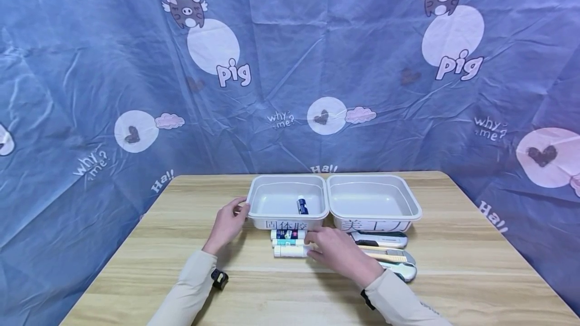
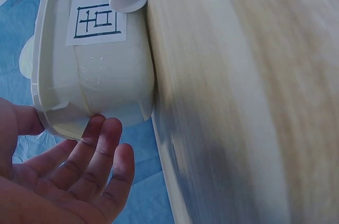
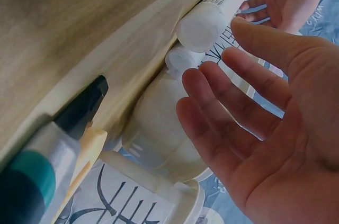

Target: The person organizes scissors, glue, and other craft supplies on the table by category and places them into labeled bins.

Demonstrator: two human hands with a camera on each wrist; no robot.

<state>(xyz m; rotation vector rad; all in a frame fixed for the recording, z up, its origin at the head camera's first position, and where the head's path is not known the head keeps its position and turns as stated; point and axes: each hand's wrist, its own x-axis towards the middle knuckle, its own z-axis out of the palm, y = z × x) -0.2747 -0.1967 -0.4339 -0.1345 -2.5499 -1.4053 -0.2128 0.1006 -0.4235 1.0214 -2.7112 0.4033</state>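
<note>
In the head view my left hand point(image 1: 228, 220) is at the left end of a white plastic bin point(image 1: 290, 219). Its thumb touches the rim and its fingers lie loosely by the corner in the left wrist view. A blue-and-white glue stick point(image 1: 302, 206) lies inside. Before this bin lie a navy-and-white glue stick point(image 1: 287, 234), a teal-and-white glue stick point(image 1: 287, 242) and a white glue stick point(image 1: 290, 251). My right hand point(image 1: 342, 250) is over their right ends. In the right wrist view its fingers are spread loosely beside the white glue stick, gripping nothing.
A second white bin point(image 1: 373, 215) adjoins the first on the right. Before it lie a black-and-grey utility knife point(image 1: 385, 239), a yellow-and-grey one point(image 1: 391, 255) and a green-and-grey one point(image 1: 401, 269). Both bins carry printed labels. A blue curtain point(image 1: 290, 64) hangs behind the wooden table point(image 1: 281, 291).
</note>
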